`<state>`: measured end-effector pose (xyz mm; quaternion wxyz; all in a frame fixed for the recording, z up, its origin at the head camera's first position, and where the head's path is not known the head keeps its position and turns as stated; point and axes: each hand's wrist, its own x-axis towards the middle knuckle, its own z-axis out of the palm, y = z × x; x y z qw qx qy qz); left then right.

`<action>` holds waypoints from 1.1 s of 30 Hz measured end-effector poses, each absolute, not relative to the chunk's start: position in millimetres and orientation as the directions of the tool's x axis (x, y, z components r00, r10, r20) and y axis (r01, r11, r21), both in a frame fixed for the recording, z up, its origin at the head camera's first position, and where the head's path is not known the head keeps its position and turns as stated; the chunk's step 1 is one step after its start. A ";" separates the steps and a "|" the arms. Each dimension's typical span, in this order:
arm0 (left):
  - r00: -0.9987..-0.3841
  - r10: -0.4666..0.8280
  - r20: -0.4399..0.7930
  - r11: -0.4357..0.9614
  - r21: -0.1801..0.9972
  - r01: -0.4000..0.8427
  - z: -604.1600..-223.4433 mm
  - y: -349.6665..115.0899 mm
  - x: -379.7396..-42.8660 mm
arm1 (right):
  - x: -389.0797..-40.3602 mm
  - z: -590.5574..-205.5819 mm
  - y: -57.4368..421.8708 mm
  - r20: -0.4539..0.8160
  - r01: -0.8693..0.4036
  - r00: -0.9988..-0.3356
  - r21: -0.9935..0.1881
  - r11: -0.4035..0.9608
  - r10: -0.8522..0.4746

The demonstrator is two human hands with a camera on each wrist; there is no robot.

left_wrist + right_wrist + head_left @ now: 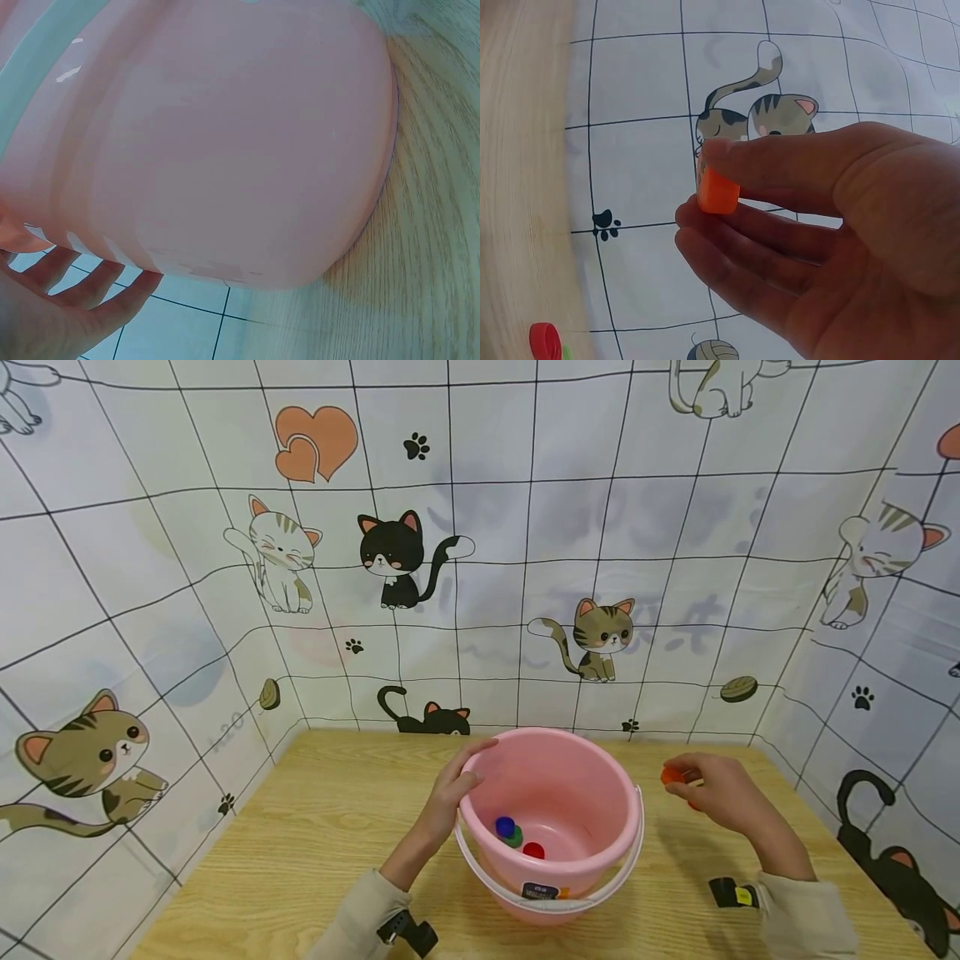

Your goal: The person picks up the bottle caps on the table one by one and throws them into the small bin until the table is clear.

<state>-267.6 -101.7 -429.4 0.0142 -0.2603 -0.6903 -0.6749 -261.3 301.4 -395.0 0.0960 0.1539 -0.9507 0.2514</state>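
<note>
A pink bucket (555, 877) with a white handle stands on the wooden table, its mouth tipped toward me. My left hand (450, 785) grips its left rim; in the left wrist view the fingers of that hand (67, 307) lie against the pink wall (240, 142). Inside the bucket are small round pieces: a blue one (505, 827), a green one (516, 837) and a red one (533, 850). Right of the bucket, above the table, my right hand (716, 789) pinches a small orange cap-like piece (720, 193) between thumb and fingers.
Below my right hand, a red ring-like piece (545, 341) lies on the table beside something green (566, 352), partly cut off. Around the wooden table (315, 827) hangs white gridded cloth (487, 527) printed with cats. Each wrist carries a small black camera.
</note>
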 end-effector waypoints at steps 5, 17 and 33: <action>-0.866 0.336 0.371 -0.049 0.925 0.377 -429.1 -100.9 -267.8 | -259.3 -390.4 299.4 0.263 -0.336 -0.935 -0.453 0.826 -0.236; -0.878 0.321 0.356 -0.042 0.931 0.362 -428.9 -100.2 -266.7 | -250.5 -379.3 294.4 0.327 -0.382 -0.911 -0.431 0.818 -0.253; -0.877 0.327 0.354 -0.031 0.931 0.364 -430.6 -101.3 -267.7 | -244.7 -371.2 290.3 0.361 -0.394 -0.900 -0.427 0.814 -0.246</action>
